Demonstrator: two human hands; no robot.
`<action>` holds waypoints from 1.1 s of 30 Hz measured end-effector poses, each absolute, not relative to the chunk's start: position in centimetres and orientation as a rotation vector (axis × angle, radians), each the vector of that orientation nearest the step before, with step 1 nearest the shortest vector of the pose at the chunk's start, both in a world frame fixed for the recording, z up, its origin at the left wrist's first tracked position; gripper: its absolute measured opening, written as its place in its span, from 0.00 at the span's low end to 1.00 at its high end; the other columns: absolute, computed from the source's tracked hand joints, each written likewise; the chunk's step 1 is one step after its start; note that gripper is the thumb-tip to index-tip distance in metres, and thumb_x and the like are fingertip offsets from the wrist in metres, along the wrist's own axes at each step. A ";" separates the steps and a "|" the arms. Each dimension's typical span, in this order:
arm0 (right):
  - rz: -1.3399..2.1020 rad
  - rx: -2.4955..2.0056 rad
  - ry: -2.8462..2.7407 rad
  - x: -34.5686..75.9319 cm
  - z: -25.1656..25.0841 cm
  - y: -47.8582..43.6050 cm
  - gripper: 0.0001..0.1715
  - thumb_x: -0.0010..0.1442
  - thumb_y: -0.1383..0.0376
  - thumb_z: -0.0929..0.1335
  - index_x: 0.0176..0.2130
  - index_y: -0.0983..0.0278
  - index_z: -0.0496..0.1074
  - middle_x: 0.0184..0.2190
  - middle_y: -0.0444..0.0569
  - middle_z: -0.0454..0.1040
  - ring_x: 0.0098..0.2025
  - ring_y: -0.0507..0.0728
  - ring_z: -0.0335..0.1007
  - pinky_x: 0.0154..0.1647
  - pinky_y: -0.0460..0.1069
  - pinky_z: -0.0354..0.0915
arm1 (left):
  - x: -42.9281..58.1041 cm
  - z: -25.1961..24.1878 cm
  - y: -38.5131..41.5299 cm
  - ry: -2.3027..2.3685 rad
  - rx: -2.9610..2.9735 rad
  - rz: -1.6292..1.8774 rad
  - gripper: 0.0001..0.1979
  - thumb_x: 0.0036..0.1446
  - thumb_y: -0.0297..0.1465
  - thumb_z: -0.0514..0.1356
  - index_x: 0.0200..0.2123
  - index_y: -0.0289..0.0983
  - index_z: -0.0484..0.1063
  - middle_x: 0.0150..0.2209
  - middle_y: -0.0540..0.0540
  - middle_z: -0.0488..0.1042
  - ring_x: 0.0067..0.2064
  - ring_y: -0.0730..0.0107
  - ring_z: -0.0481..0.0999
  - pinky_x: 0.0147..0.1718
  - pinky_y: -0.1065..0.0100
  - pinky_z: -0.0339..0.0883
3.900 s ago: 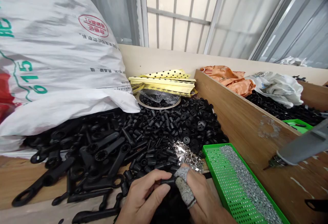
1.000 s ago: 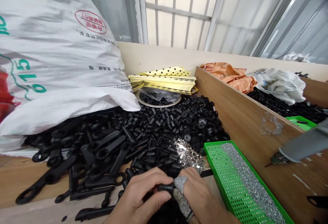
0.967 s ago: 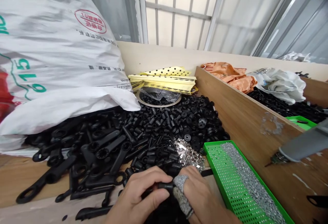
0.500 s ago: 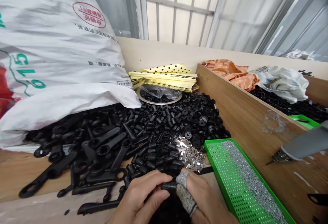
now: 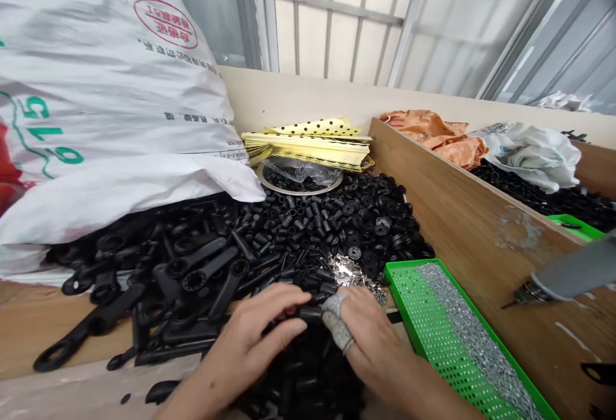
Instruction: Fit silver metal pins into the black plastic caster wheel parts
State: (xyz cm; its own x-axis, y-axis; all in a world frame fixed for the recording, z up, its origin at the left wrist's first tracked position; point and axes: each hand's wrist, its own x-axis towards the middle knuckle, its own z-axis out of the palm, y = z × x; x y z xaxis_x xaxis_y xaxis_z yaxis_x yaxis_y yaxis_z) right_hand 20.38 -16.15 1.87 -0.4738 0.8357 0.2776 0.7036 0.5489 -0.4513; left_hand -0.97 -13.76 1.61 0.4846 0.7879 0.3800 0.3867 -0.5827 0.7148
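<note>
- Left hand [image 5: 255, 324], right hand [image 5: 370, 336]: grip pressed together, pinching a short black plastic sleeve [image 5: 310, 315], lower centre of frame.
- Heap of matte black plastic parts [image 5: 289, 227], centre.
- Green perforated plastic tray [image 5: 409, 264], lower right.

Left hand [image 5: 248, 330], right hand [image 5: 373, 336] shifted forward; nearer silver clips [image 5: 349, 271]

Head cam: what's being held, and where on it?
A short black plastic tube, gripped at its ends: left hand fingertips on one, the grey-wrapped fingers of the right hand on the other.
</note>
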 end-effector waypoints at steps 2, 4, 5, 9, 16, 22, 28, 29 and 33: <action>0.314 -1.338 -2.359 20.1 1.9 -14.7 0.11 0.51 0.79 0.58 0.27 0.63 0.60 0.31 0.49 0.67 0.35 0.57 0.60 0.39 0.52 0.58 | -2.1 1.7 -12.1 1.131 2.129 0.923 0.11 0.61 0.32 0.54 0.44 0.38 0.73 0.39 0.46 0.76 0.37 0.66 0.75 0.36 0.70 0.68; 0.248 -1.407 -2.412 19.6 1.8 -13.2 0.11 0.49 0.79 0.60 0.27 0.64 0.61 0.31 0.49 0.68 0.36 0.57 0.60 0.39 0.52 0.57 | -3.0 1.5 -10.4 1.318 2.091 0.888 0.13 0.60 0.34 0.53 0.43 0.36 0.73 0.38 0.44 0.76 0.37 0.63 0.75 0.36 0.68 0.68; 0.222 -1.422 -2.435 19.2 1.8 -12.6 0.10 0.48 0.78 0.61 0.28 0.64 0.62 0.32 0.50 0.68 0.36 0.57 0.60 0.39 0.52 0.57 | -3.4 1.4 -9.7 1.383 2.080 0.864 0.14 0.59 0.35 0.53 0.42 0.36 0.74 0.38 0.44 0.77 0.37 0.61 0.75 0.36 0.66 0.67; 0.175 -1.416 -2.465 17.9 1.6 -11.1 0.12 0.45 0.79 0.61 0.28 0.64 0.63 0.33 0.50 0.69 0.36 0.58 0.60 0.38 0.52 0.55 | -3.7 1.1 -8.4 1.429 2.056 0.818 0.14 0.58 0.35 0.54 0.40 0.34 0.75 0.36 0.44 0.78 0.37 0.60 0.76 0.37 0.64 0.67; 0.155 -1.340 -2.470 17.6 1.4 -11.3 0.11 0.50 0.79 0.61 0.30 0.64 0.64 0.34 0.48 0.68 0.38 0.57 0.59 0.41 0.51 0.54 | -2.7 1.3 -9.4 1.337 2.061 0.722 0.16 0.63 0.37 0.50 0.40 0.37 0.75 0.27 0.51 0.79 0.26 0.69 0.77 0.25 0.73 0.68; 0.182 -1.346 -2.422 18.6 1.8 -10.9 0.11 0.50 0.78 0.59 0.29 0.64 0.63 0.32 0.49 0.67 0.36 0.57 0.58 0.40 0.52 0.55 | -3.0 0.5 -8.0 1.356 2.284 0.643 0.11 0.56 0.26 0.54 0.40 0.36 0.74 0.38 0.44 0.78 0.41 0.61 0.76 0.42 0.64 0.67; 0.187 -1.354 -2.417 19.4 2.1 -11.3 0.12 0.45 0.78 0.58 0.28 0.63 0.61 0.31 0.49 0.66 0.35 0.57 0.57 0.39 0.52 0.56 | -2.4 -0.3 -6.7 1.320 2.459 0.496 0.15 0.50 0.20 0.56 0.39 0.38 0.74 0.38 0.44 0.77 0.42 0.59 0.74 0.43 0.61 0.67; 0.194 -1.354 -2.414 19.5 2.1 -11.4 0.13 0.45 0.79 0.58 0.29 0.63 0.61 0.32 0.49 0.66 0.36 0.57 0.57 0.39 0.53 0.56 | -2.4 -0.3 -6.6 1.317 2.472 0.478 0.15 0.49 0.19 0.56 0.38 0.38 0.75 0.38 0.44 0.77 0.42 0.59 0.74 0.43 0.61 0.68; 0.216 -1.332 -2.371 19.8 2.2 -11.8 0.12 0.47 0.78 0.58 0.29 0.63 0.60 0.32 0.49 0.65 0.35 0.57 0.57 0.39 0.53 0.56 | -2.8 0.2 -6.3 1.278 2.491 0.468 0.12 0.52 0.21 0.56 0.38 0.37 0.75 0.37 0.44 0.77 0.42 0.59 0.75 0.42 0.62 0.68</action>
